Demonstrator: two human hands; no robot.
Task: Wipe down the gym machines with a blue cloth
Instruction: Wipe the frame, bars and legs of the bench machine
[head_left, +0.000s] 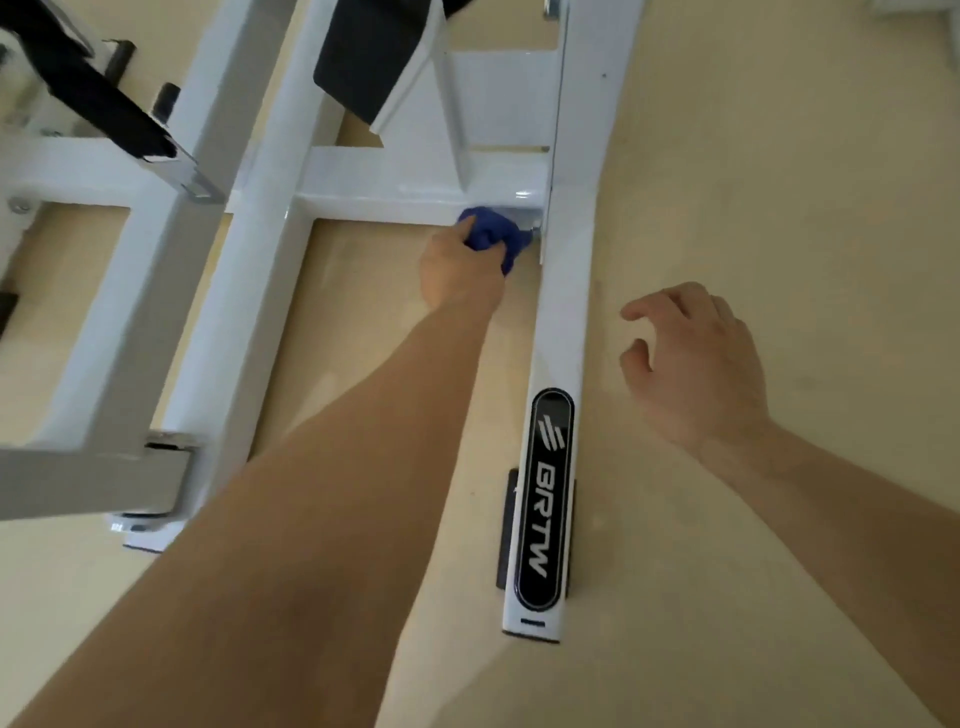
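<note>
A white gym machine frame (558, 322) lies low over the beige floor. Its right base bar carries a black oval logo plate (545, 499). My left hand (460, 267) grips a bunched blue cloth (491, 234) and holds it against the front face of the white cross bar (395, 195), right at the corner where that bar meets the right base bar. My right hand (693, 364) hovers over the floor to the right of the base bar, fingers loosely curled and holding nothing.
A black pad (363, 57) hangs above the cross bar. A second white frame with black and chrome parts (104, 249) stands at the left. A black rubber foot (506, 530) sits under the base bar. Beige floor (779, 156) stretches to the right.
</note>
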